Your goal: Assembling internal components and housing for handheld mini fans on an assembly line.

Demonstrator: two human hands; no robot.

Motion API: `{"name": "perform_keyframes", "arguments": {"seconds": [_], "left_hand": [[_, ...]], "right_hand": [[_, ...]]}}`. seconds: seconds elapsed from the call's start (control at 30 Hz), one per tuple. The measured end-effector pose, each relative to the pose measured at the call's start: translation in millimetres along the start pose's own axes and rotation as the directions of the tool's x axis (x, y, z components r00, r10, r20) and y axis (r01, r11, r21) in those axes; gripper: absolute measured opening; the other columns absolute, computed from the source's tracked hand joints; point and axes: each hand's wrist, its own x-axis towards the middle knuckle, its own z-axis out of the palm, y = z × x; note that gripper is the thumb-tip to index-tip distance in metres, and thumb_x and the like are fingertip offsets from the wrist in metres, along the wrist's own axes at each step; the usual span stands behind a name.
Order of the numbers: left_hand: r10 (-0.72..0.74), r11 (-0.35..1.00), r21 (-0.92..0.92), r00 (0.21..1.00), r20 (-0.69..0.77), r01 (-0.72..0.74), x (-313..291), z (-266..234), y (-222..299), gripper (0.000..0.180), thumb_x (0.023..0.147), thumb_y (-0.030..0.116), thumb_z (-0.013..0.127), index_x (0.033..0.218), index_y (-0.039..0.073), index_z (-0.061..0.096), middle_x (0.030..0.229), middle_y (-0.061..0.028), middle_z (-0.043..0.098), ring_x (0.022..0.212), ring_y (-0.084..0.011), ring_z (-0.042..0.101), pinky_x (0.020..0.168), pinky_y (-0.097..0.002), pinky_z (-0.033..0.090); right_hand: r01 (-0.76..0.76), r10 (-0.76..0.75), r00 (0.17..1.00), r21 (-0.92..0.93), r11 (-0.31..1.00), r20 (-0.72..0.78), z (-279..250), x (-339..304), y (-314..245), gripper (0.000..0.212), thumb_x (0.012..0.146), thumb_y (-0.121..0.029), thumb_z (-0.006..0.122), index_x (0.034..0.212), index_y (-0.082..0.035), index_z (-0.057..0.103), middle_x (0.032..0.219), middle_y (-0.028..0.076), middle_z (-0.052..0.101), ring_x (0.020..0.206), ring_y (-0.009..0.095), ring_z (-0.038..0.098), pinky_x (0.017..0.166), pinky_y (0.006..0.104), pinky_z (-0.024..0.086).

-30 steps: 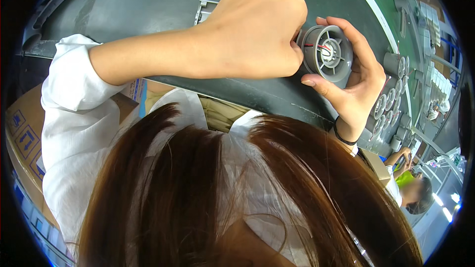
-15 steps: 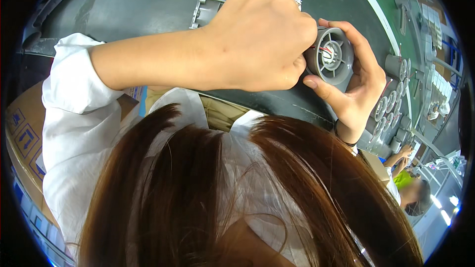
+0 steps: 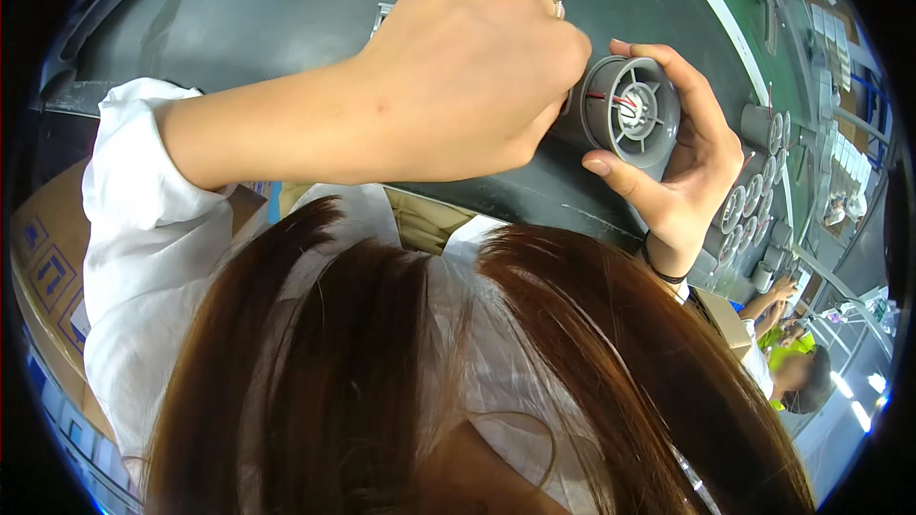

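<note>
A grey round fan housing (image 3: pixel 596 114) with a spoked open face is gripped between the thumb and fingers of my right hand (image 3: pixel 701 148). Red and dark wires (image 3: pixel 618 98) lie at its white hub, and a red one stretches to the left rim. My left hand (image 3: pixel 487 76) is closed in a fist, back upward, just left of the housing. Its fingertips are hidden, so whatever they pinch there cannot be made out. Behind that fist, a small corner of a grey plastic part (image 3: pixel 384 11) shows on the dark worktable (image 3: pixel 267 10).
Several similar grey fan housings (image 3: pixel 754 191) stand in rows at the right. A cardboard box (image 3: pixel 57 267) is at the lower left. Farther right, a person (image 3: pixel 801 372) sits by the bench. Dark curved parts (image 3: pixel 100 14) lie at the far left.
My left fist has drawn a little left, away from the housing, uncovering more of its left side. It now hides more of the grey plastic part. My right hand stays nearly still.
</note>
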Motion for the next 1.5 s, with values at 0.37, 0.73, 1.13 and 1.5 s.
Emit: {"name": "perform_keyframes", "arguments": {"seconds": [0.37, 0.73, 1.13, 1.5], "left_hand": [[0.158, 0.983, -0.080, 0.981, -0.109, -0.167, -2, 12, -3, 0.010, 0.069, 0.002, 0.065, 0.078, 0.003, 0.061, 0.082, -0.0055, 0.062, 0.065, -0.0276, 0.057, 0.056, -0.0374, 0.045], [0.148, 0.987, -0.055, 0.989, -0.021, -0.149, -2, 2, -10, 0.010, 0.068, 0.003, 0.062, 0.077, 0.003, 0.059, 0.075, -0.0072, 0.059, 0.059, -0.0277, 0.055, 0.053, -0.0375, 0.043], [0.163, 0.984, -0.071, 0.986, -0.029, -0.164, -7, -2, -11, 0.011, 0.065, 0.003, 0.061, 0.076, 0.004, 0.059, 0.078, -0.0049, 0.060, 0.057, -0.0243, 0.055, 0.047, -0.0355, 0.043], [0.121, 0.985, -0.122, 0.992, -0.025, -0.123, -10, 1, -15, 0.008, 0.069, 0.003, 0.058, 0.077, 0.004, 0.058, 0.065, -0.0070, 0.054, 0.053, -0.0258, 0.052, 0.045, -0.0380, 0.039]], "right_hand": [[-0.043, 0.043, 0.999, 0.019, 0.999, -0.021, 3, -1, -5, 0.070, 0.057, -0.005, 0.079, 0.119, 0.009, 0.050, 0.118, 0.019, 0.058, 0.101, 0.019, 0.058, 0.093, 0.0306, 0.042], [-0.076, 0.076, 0.997, 0.015, 0.997, -0.031, 3, -3, -6, 0.070, 0.058, -0.007, 0.078, 0.121, 0.008, 0.049, 0.118, 0.021, 0.057, 0.104, 0.020, 0.057, 0.095, 0.0314, 0.041], [-0.048, 0.047, 0.998, -0.037, 0.998, -0.032, 6, -4, -5, 0.072, 0.057, -0.008, 0.078, 0.121, 0.009, 0.049, 0.118, 0.021, 0.057, 0.102, 0.019, 0.058, 0.093, 0.0308, 0.044], [-0.074, 0.073, 0.997, -0.017, 0.997, -0.031, 7, -5, -7, 0.073, 0.057, -0.009, 0.078, 0.122, 0.008, 0.049, 0.118, 0.020, 0.057, 0.102, 0.019, 0.058, 0.092, 0.0309, 0.044]]}}
